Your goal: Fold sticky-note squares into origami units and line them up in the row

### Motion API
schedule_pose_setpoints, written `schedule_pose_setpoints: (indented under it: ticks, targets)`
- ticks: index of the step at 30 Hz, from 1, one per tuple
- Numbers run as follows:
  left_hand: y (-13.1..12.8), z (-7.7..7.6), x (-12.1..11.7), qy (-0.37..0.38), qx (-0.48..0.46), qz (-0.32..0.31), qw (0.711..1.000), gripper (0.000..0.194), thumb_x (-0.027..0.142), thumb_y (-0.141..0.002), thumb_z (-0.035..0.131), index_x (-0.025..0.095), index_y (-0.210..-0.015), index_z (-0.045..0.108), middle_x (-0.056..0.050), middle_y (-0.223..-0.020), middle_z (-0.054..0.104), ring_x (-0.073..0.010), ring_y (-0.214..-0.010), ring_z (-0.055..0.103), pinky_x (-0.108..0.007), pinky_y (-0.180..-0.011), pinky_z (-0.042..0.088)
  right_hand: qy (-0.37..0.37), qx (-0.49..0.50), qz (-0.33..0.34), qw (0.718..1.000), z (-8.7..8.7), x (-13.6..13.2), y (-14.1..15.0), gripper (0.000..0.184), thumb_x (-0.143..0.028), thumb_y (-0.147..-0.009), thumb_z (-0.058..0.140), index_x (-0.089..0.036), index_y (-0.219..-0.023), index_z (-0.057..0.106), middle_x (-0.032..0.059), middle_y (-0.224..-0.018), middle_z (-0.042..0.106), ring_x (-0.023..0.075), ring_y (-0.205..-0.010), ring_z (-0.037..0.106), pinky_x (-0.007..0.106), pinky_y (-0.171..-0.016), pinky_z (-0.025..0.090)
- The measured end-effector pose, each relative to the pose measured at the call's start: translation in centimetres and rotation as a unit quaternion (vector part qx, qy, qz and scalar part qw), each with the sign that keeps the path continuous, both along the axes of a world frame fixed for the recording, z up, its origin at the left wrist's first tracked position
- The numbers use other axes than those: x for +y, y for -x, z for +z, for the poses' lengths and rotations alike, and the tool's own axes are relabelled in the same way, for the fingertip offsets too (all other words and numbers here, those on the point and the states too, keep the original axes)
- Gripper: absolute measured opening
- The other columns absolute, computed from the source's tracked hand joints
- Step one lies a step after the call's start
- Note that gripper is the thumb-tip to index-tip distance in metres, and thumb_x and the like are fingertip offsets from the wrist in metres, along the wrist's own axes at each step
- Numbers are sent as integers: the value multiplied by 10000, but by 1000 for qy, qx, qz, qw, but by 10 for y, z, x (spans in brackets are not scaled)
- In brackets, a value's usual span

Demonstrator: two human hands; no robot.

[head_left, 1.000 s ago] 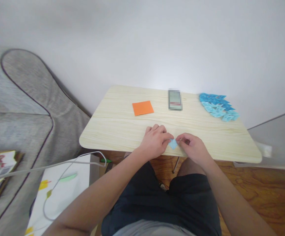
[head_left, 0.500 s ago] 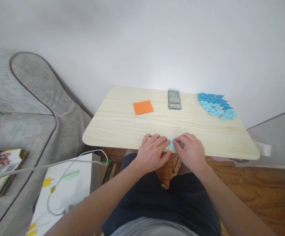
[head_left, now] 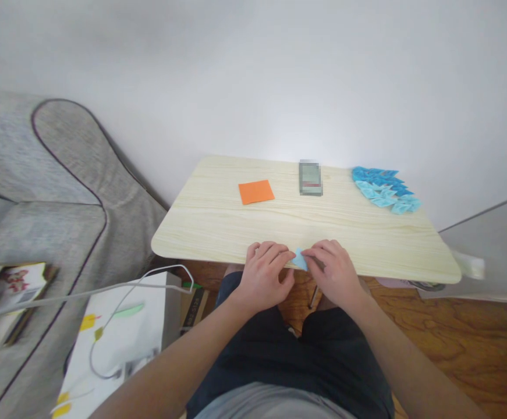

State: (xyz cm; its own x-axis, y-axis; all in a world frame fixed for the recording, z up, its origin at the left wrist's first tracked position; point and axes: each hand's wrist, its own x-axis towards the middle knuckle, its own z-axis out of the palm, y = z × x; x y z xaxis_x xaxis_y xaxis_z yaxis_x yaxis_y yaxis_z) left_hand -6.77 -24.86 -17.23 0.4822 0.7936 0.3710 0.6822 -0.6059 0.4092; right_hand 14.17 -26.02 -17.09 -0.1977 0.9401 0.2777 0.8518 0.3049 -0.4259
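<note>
A small folded light-blue paper piece (head_left: pixel 300 259) sits at the near edge of the pale wooden table (head_left: pixel 218 233). My left hand (head_left: pixel 264 274) pinches its left side with curled fingers. My right hand (head_left: pixel 332 271) pinches its right side, fingers bent over it. Both hands meet at the table's front edge above my lap. Most of the paper is hidden by my fingertips.
An orange square of paper (head_left: pixel 256 191) lies mid-table, a phone (head_left: pixel 310 178) behind it, and a pile of several folded blue paper pieces (head_left: pixel 384 190) at the far right. A grey sofa (head_left: pixel 39 192) stands left, with a white cable (head_left: pixel 117 288) and a white box below.
Both hands have drawn back toward the table's near edge with the blue paper, and the fingers have closed in tighter over it. The view has shifted slightly to the left.
</note>
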Motion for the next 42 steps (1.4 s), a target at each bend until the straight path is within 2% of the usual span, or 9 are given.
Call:
schedule_pose_setpoints:
  ticks: [10, 14, 18, 26, 33, 35, 37, 40, 42]
  targets:
    - [0, 4, 4, -7, -17, 11, 1000, 196, 342, -973, 563, 272, -1084, 709, -33, -1068, 762, -240, -1083, 606, -468, -1013, 360, 14, -16, 24, 999, 11, -14, 5, 354, -360, -829, 725, -246, -1163, 727, 81, -1140, 695, 281, -1087, 567, 425, -958, 429]
    - [-7, 7, 9, -2, -46, -8, 999, 183, 334, -988, 553, 258, -1074, 695, -22, -1049, 770, -220, -1061, 616, -439, -1013, 379, -9, 14, -11, 1000, 8, -12, 11, 208, -352, -907, 650, -218, -1041, 736, 79, -1037, 723, 268, -1044, 591, 405, -922, 443]
    - [-16, 11, 14, -1, -102, -44, 994, 297, 227, -988, 500, 232, -1266, 603, -39, -1171, 740, -199, -1150, 599, -396, -1053, 407, -7, 125, -82, 989, 3, -6, 15, 163, -311, -936, 591, -219, -923, 725, 52, -881, 727, 235, -908, 627, 374, -845, 472]
    - [-33, 7, 20, -58, -114, -27, 991, 256, 275, -891, 649, 285, -1143, 693, -41, -1242, 677, -234, -1172, 587, -434, -1044, 411, 146, 502, -168, 836, 12, 11, 5, 405, -344, -727, 808, -222, -1055, 603, 9, -762, 762, 190, -669, 696, 296, -651, 514]
    - [-36, 5, 31, -80, -111, -14, 990, 149, 309, -962, 611, 286, -1023, 745, -24, -1066, 739, -203, -1034, 622, -413, -960, 410, 197, 546, -156, 799, 13, 14, -5, 407, -431, -762, 801, -222, -1085, 668, 19, -794, 750, 183, -681, 708, 276, -631, 507]
    - [-34, 6, 34, -72, -109, -16, 991, 160, 302, -982, 586, 271, -1008, 740, -17, -1067, 751, -196, -1040, 624, -409, -971, 398, 191, 523, -144, 818, 11, 12, -8, 387, -517, -834, 716, -221, -1082, 688, 38, -861, 743, 199, -716, 707, 302, -630, 520]
    - [-32, 7, 37, -61, -105, -15, 992, 169, 294, -994, 566, 262, -988, 732, -5, -1061, 762, -190, -1044, 624, -410, -989, 383, 142, 451, -145, 869, 9, 10, -12, 373, -543, -912, 606, -235, -1095, 710, 55, -945, 735, 213, -784, 698, 327, -658, 529]
    - [-30, 7, 40, -46, -90, -16, 995, 173, 282, -1001, 553, 260, -961, 721, 17, -1034, 774, -188, -1051, 621, -421, -1017, 355, 10, 280, -143, 949, 4, 5, -19, 252, -386, -926, 600, -261, -1102, 731, 67, -1075, 712, 237, -945, 664, 369, -771, 532]
    - [-30, 7, 40, -41, -74, -17, 996, 177, 277, -1000, 550, 264, -947, 719, 24, -1031, 778, -194, -1067, 615, -435, -1032, 336, -65, 187, -118, 973, -1, 2, -23, 224, -262, -871, 646, -252, -1074, 738, 74, -1096, 691, 255, -1029, 634, 401, -865, 524]
